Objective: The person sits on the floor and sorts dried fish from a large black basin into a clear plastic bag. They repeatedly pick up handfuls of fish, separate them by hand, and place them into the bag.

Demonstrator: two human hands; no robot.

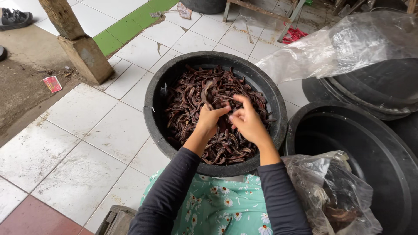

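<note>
While both hands work over the black tub (153,104), the head view shows the left hand (210,118) pinched shut on a dark pod (206,93) lifted from the heap of dark pods (191,109), and the right hand (248,122), fingers curled narrow, picking at it. It looks like sorting or shelling (hard to tell which). A clear plastic bag (331,191) sits at the right knee, so next likely calls for pulling the pod apart cleanly.

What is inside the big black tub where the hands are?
The black tub is full of dark brown dried pods. The left hand holds one pod; the right hand is beside it. The tub's bottom is hidden under the pile.
</note>
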